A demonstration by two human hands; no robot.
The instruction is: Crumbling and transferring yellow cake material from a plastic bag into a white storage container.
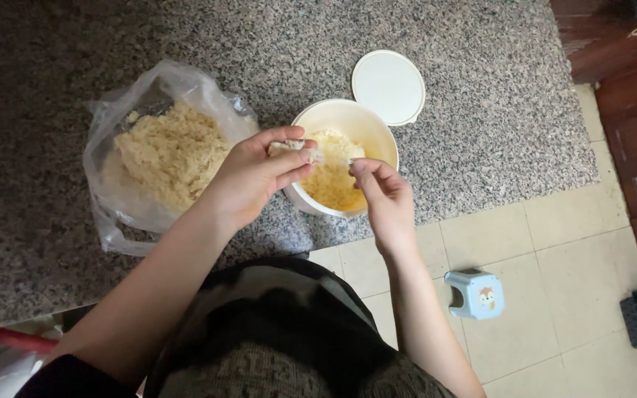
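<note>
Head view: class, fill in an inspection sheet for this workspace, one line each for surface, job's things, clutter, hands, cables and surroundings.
Surface: speckled grey stone counter, no spills seen.
Job's things: cream round tub holding pale yellow crumbly food; clear plastic bag, open, with a heap of the same stuff; small piece pinched in the left hand.
Clutter: white round lid lying flat on the counter just beyond the tub.
Hands: left hand closed on the piece over the tub's rim; right hand over the tub, fingertips pinched, contents too small to tell.
Cables: nothing seen.
Surroundings: beige tiled floor, small pale blue stool, dark wooden panelling at right.
</note>
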